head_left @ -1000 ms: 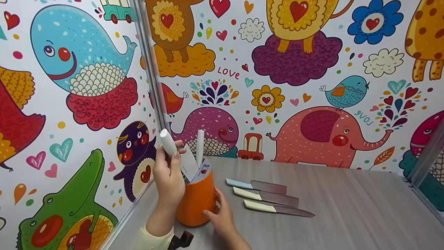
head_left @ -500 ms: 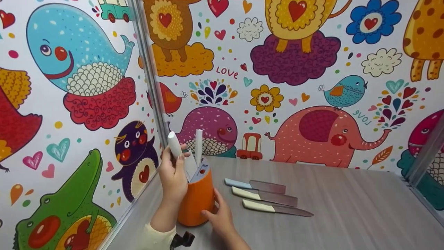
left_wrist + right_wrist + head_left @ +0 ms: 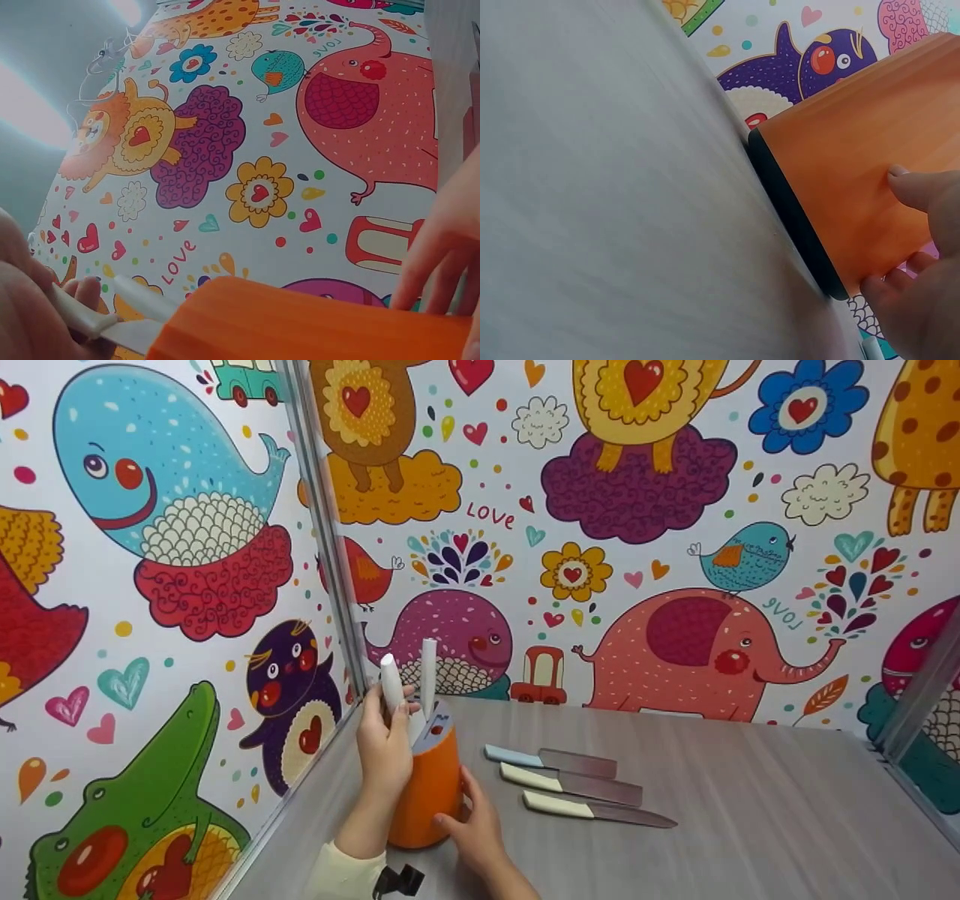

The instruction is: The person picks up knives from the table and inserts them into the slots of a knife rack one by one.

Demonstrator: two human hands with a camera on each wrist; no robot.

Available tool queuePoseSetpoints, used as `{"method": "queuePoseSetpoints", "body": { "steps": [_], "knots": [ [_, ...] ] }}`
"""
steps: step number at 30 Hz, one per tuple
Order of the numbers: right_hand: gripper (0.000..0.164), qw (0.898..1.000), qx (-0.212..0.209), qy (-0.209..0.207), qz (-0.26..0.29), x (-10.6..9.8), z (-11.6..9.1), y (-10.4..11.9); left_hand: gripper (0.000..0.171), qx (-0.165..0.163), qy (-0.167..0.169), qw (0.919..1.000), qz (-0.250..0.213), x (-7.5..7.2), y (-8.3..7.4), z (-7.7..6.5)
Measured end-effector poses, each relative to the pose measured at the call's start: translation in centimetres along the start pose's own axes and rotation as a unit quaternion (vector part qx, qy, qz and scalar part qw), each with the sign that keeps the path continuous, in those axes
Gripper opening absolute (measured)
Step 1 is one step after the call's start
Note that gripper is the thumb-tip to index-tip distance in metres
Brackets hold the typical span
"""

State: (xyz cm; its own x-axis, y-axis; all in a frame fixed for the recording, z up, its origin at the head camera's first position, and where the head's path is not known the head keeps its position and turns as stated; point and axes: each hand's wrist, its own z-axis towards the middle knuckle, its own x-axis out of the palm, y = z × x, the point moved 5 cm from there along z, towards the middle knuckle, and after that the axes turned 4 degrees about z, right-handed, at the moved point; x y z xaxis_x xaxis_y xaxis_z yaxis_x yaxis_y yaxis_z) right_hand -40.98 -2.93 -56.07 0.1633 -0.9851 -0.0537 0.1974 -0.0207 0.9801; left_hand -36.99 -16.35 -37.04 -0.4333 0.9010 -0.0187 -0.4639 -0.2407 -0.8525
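Note:
My left hand (image 3: pixel 386 746) grips a knife by its white handle (image 3: pixel 392 681), above the top of an orange knife block (image 3: pixel 426 795). In the left wrist view, a short stretch of the knife's blade (image 3: pixel 139 335) shows between the handle and the block's top edge; the rest is hidden. A second white handle (image 3: pixel 428 675) stands up out of the block behind. Low on the block's right side, my right hand (image 3: pixel 480 825) holds it, thumb in front and fingers behind. In the right wrist view, the block's dark base (image 3: pixel 799 217) sits on the table.
On the grey table (image 3: pixel 750 810), right of the block, lie a blue-handled cleaver (image 3: pixel 551 760), a cream-handled cleaver (image 3: pixel 570 784) and a cream-handled pointed knife (image 3: pixel 600 810). Patterned walls (image 3: pixel 645 562) stand behind and on the left, close to my left hand.
My left hand has moved right and slightly down with the knife, and less of the blade shows above the block. The right hand stays on the block, which stands slightly more upright.

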Motion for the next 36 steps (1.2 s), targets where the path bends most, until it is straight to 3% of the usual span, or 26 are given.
{"method": "queuePoseSetpoints", "body": {
  "steps": [12, 26, 32, 36],
  "knots": [
    [0.086, 0.999, -0.04, 0.008, 0.009, 0.1, 0.0, 0.1, 0.036, -0.058, 0.006, 0.994, 0.092, 0.4, 1.4, -0.3],
    [0.086, 0.999, -0.035, 0.011, 0.02, -0.1, -0.1, -0.2, 0.037, -0.077, 0.038, 0.9904, 0.108, 0.4, 1.4, -0.5],
    [0.085, 0.999, -0.042, 0.006, 0.0, -0.2, -0.2, 0.1, 0.037, -0.058, 0.036, 0.9902, 0.121, 0.1, 1.3, -0.4],
    [0.084, 0.999, -0.047, 0.005, -0.004, -0.2, -0.4, 0.1, 0.045, -0.005, -0.033, 0.9931, 0.113, -0.8, 1.5, -1.0]
  ]
}}
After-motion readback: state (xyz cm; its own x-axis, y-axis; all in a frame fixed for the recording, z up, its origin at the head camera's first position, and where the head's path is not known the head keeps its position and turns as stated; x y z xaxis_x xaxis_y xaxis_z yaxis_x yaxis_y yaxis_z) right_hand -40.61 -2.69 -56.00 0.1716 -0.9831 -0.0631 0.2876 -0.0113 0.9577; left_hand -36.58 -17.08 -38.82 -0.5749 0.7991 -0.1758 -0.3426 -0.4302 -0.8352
